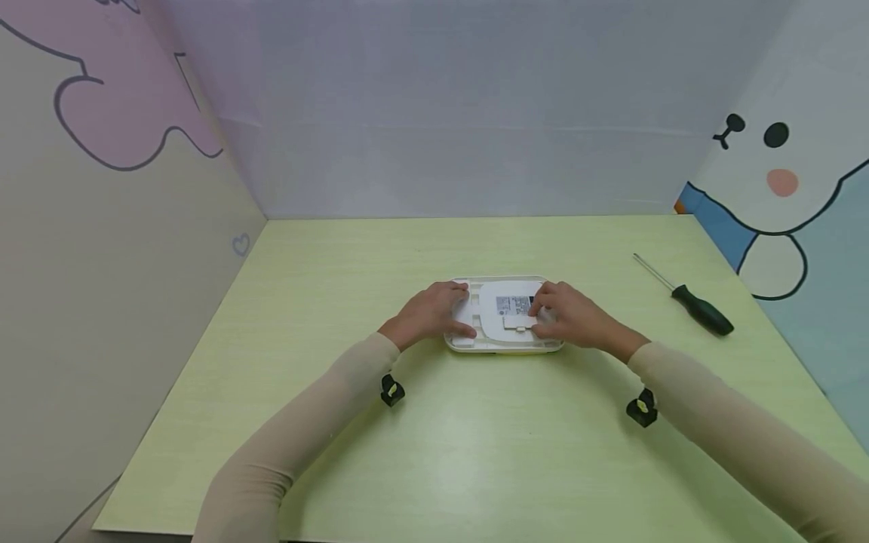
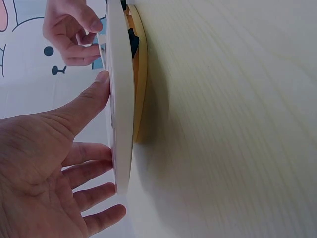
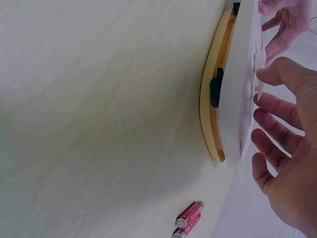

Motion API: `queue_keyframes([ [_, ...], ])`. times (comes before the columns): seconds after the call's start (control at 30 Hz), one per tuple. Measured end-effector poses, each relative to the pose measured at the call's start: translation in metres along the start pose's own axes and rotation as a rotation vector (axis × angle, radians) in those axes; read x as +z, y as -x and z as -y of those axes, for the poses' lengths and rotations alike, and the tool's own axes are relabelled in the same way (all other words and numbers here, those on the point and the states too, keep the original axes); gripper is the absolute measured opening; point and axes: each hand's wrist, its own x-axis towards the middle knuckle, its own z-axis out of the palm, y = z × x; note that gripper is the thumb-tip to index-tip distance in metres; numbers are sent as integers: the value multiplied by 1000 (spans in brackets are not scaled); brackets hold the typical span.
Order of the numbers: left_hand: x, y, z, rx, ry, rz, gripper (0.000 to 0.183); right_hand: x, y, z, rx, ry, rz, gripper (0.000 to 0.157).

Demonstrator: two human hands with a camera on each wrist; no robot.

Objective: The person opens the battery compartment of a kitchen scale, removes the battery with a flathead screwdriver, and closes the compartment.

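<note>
A flat white device (image 1: pixel 485 347) with rounded corners lies on the table, its labelled face up. In the wrist views, a yellow part (image 3: pixel 210 111) with black pieces shows beneath its white body. My left hand (image 1: pixel 434 311) rests on the device's left end, thumb and fingers spread and touching it. At the other end, my right hand (image 1: pixel 577 313) pinches a small white battery cover (image 3: pixel 259 90) between thumb and index finger, beside the printed label (image 1: pixel 514 305). The right hand's other fingers are loosely bent near the device. Its fingers partly hide the cover in the head view.
A screwdriver (image 1: pixel 702 311) with a dark green handle lies on the right of the table (image 1: pixel 407 467). Two red batteries (image 3: pixel 189 214) lie beyond the device in the right wrist view. Printed walls stand at the back and both sides.
</note>
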Motion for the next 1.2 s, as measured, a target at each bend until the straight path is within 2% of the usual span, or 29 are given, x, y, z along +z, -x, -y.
queue_keyframes([
  [0.87,1,-1,0,-5,1,-7,87,4,5,4,33,57,-48,23],
  [1.03,1,-1,1,1,7,-7,86,2,4,3,42,82,-66,37],
  [1.2,2,-2,1,-2,3,-8,86,3,3,1,105,158,-67,72],
])
